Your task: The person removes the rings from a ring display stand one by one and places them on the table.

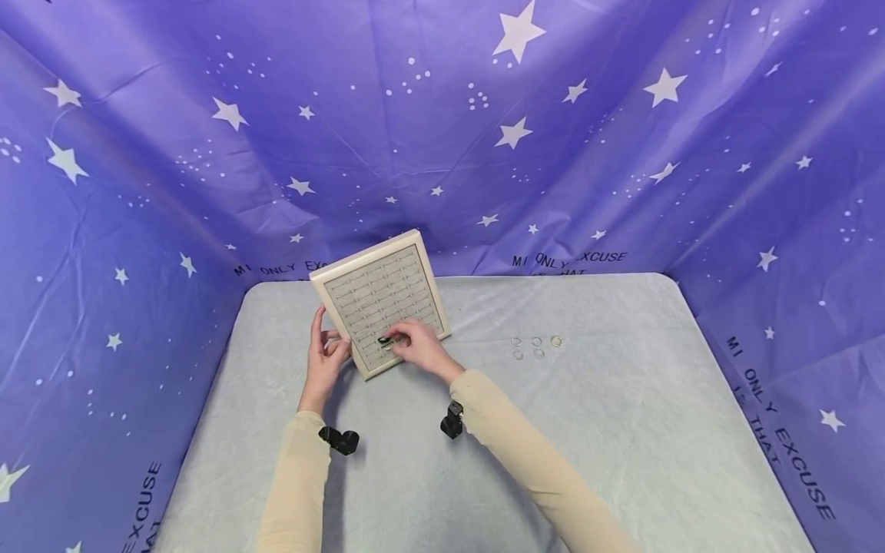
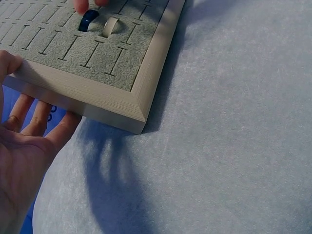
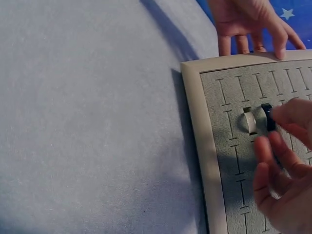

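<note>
A ring display tray [image 1: 387,288] with a pale wooden frame and a grey slotted pad leans tilted over the table. My left hand [image 1: 323,359] grips its left side, thumb on the frame and fingers underneath, as the left wrist view shows. In the pad's lower part sits a dark, shiny ring [image 3: 268,117], which my right hand [image 3: 287,170] pinches at its slot. Right beside it a silver ring [image 3: 250,122] stands in another slot. In the left wrist view, fingertips [image 2: 82,6] of the right hand touch the dark ring's upper end.
Several loose rings [image 1: 537,342] lie in two short rows on the grey cloth-covered table [image 1: 622,430], right of the tray. A purple curtain [image 1: 442,138] with white stars hangs behind the table and along both sides. Each wrist carries a black camera [image 1: 340,441].
</note>
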Action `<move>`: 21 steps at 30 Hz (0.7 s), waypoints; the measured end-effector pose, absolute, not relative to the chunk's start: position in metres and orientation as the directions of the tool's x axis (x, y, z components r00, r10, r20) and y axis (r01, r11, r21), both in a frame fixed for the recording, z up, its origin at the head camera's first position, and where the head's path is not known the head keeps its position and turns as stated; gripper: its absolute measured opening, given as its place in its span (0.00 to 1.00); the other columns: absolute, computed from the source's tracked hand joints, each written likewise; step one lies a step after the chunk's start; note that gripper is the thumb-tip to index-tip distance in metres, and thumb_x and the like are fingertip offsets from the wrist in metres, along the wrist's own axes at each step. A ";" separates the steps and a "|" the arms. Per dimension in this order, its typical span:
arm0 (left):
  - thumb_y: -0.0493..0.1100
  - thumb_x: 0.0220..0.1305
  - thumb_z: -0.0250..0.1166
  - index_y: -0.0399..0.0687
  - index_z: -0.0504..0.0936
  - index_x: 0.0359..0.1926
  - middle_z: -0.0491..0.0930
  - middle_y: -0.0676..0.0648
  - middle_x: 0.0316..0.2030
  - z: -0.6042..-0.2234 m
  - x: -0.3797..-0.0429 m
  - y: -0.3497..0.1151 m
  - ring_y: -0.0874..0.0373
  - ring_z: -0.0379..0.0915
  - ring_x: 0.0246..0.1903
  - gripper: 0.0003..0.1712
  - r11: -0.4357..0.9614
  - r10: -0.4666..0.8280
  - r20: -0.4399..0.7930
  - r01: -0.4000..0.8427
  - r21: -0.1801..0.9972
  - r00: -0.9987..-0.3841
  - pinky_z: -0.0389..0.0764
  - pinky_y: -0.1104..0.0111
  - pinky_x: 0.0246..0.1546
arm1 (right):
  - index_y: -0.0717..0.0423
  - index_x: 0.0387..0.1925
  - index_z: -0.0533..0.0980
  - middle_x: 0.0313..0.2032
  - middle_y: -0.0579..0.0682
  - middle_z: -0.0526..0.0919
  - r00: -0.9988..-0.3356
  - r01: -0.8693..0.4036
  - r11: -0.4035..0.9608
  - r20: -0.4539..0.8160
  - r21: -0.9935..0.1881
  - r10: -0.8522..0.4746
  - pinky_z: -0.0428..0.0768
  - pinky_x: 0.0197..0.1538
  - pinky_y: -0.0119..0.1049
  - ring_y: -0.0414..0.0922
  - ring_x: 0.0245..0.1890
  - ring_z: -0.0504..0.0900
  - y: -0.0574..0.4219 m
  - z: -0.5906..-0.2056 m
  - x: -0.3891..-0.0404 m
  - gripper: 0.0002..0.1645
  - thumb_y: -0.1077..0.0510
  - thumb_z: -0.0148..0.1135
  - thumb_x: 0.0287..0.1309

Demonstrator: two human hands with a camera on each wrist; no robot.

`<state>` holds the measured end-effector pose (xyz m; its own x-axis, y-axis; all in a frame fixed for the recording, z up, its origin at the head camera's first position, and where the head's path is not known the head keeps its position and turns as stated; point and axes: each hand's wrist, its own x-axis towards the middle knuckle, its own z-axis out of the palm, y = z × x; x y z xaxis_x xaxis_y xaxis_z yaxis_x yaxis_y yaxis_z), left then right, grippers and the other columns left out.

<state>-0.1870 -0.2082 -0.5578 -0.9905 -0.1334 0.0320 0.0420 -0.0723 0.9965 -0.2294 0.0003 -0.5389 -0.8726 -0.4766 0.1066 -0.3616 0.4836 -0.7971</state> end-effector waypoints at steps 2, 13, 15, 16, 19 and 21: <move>0.28 0.68 0.56 0.59 0.42 0.77 0.65 0.41 0.48 -0.554 -0.186 -0.208 0.61 0.78 0.38 0.47 -0.071 -0.126 0.022 0.031 0.997 -0.992 0.82 0.70 0.40 | 0.59 0.45 0.82 0.39 0.53 0.78 -0.874 -0.360 0.525 0.082 -0.771 -0.479 0.75 0.36 0.27 0.40 0.31 0.75 -0.002 -0.539 -0.230 0.17 0.67 0.68 0.51; 0.28 0.67 0.56 0.65 0.46 0.76 0.65 0.42 0.47 -0.569 -0.190 -0.208 0.64 0.78 0.37 0.47 -0.070 -0.150 0.074 0.085 0.994 -0.986 0.82 0.72 0.38 | 0.55 0.37 0.83 0.31 0.47 0.73 -0.896 -0.361 0.601 0.088 -0.713 -0.434 0.69 0.38 0.31 0.43 0.35 0.69 -0.013 -0.542 -0.229 0.11 0.65 0.68 0.48; 0.28 0.67 0.56 0.65 0.46 0.76 0.65 0.42 0.47 -0.569 -0.190 -0.208 0.64 0.79 0.37 0.47 -0.069 -0.151 0.073 0.084 0.994 -0.986 0.82 0.72 0.38 | 0.55 0.36 0.82 0.30 0.46 0.71 -0.901 -0.358 0.600 0.095 -0.715 -0.424 0.68 0.38 0.31 0.42 0.35 0.68 -0.014 -0.543 -0.229 0.10 0.65 0.68 0.48; 0.28 0.67 0.56 0.65 0.46 0.76 0.65 0.42 0.47 -0.569 -0.189 -0.208 0.64 0.79 0.37 0.47 -0.067 -0.152 0.071 0.082 0.994 -0.986 0.82 0.72 0.38 | 0.55 0.35 0.82 0.30 0.46 0.71 -0.903 -0.355 0.599 0.097 -0.718 -0.419 0.68 0.37 0.31 0.42 0.34 0.68 -0.014 -0.544 -0.228 0.09 0.65 0.68 0.48; 0.28 0.67 0.56 0.66 0.46 0.76 0.65 0.42 0.46 -0.569 -0.189 -0.208 0.64 0.79 0.36 0.47 -0.063 -0.155 0.066 0.077 0.995 -0.986 0.82 0.72 0.38 | 0.56 0.34 0.81 0.30 0.45 0.69 -0.909 -0.344 0.581 0.108 -0.737 -0.402 0.67 0.36 0.31 0.41 0.33 0.67 -0.015 -0.545 -0.228 0.08 0.65 0.67 0.49; 0.28 0.67 0.56 0.65 0.46 0.76 0.65 0.43 0.46 -0.569 -0.189 -0.208 0.64 0.78 0.36 0.47 -0.064 -0.153 0.066 0.076 0.995 -0.986 0.82 0.72 0.38 | 0.56 0.33 0.80 0.30 0.45 0.68 -0.914 -0.336 0.568 0.115 -0.751 -0.389 0.68 0.36 0.30 0.41 0.32 0.67 -0.015 -0.547 -0.227 0.07 0.65 0.68 0.49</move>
<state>-0.1891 -0.2075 -0.5685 -0.9860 -0.1534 0.0657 0.0762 -0.0641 0.9950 -0.2272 -0.0150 -0.5472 -0.9140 -0.3892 0.1149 -0.3362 0.5677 -0.7514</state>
